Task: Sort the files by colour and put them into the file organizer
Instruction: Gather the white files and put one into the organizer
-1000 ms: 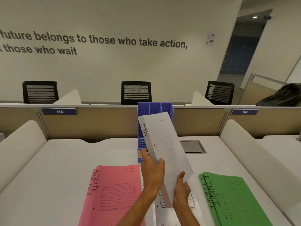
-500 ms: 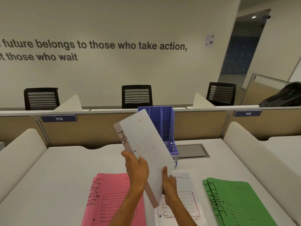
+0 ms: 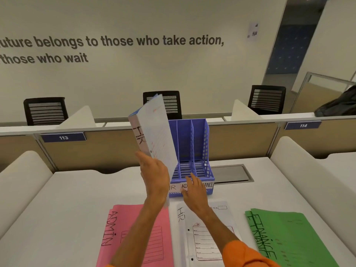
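My left hand (image 3: 155, 176) grips a stack of white files (image 3: 154, 130) marked HR, held upright in the air just left of the blue file organizer (image 3: 200, 151). The organizer has three empty slots; its front labels read HR, ADMIN and FINANCE. My right hand (image 3: 194, 195) hovers with fingers apart in front of the organizer's labels, holding nothing. On the desk lie pink ADMIN files (image 3: 123, 236) at the left, another white HR file (image 3: 204, 234) in the middle, and green FINANCE files (image 3: 285, 237) at the right.
A white desk (image 3: 67, 199) with padded side dividers holds everything. A grey cable hatch (image 3: 231, 173) sits right of the organizer. A low partition with plates 113 and 114 runs behind, with black chairs (image 3: 46, 110) beyond it.
The white HR stack has risen and turned more upright, closer to the organizer. My right hand let go of it and now hovers by the organizer's front.
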`<state>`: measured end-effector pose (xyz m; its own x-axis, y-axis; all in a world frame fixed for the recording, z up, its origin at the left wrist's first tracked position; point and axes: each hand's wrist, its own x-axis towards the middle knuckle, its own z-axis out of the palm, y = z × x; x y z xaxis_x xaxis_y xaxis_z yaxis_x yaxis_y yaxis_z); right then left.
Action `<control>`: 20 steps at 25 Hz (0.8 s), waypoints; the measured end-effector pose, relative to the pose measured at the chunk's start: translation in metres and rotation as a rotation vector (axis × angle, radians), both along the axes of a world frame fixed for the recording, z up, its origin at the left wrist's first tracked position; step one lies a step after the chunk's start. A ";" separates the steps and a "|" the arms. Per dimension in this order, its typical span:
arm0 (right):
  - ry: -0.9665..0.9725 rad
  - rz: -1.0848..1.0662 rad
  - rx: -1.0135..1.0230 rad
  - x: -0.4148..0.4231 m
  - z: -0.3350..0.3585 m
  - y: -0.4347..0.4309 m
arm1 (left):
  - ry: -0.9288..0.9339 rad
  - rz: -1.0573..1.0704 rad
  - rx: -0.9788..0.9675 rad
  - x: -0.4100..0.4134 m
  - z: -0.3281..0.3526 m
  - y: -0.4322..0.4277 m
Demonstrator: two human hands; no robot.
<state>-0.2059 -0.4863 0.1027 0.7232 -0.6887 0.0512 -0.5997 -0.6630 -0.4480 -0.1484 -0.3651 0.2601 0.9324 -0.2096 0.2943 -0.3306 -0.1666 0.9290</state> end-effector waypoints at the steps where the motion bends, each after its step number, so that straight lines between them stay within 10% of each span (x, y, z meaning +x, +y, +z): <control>1: 0.040 0.033 -0.040 0.005 -0.001 -0.005 | -0.015 -0.001 -0.014 0.006 0.001 -0.007; 20: 0.198 0.094 -0.175 0.042 -0.070 -0.041 | -0.082 0.023 -0.037 0.091 -0.088 -0.114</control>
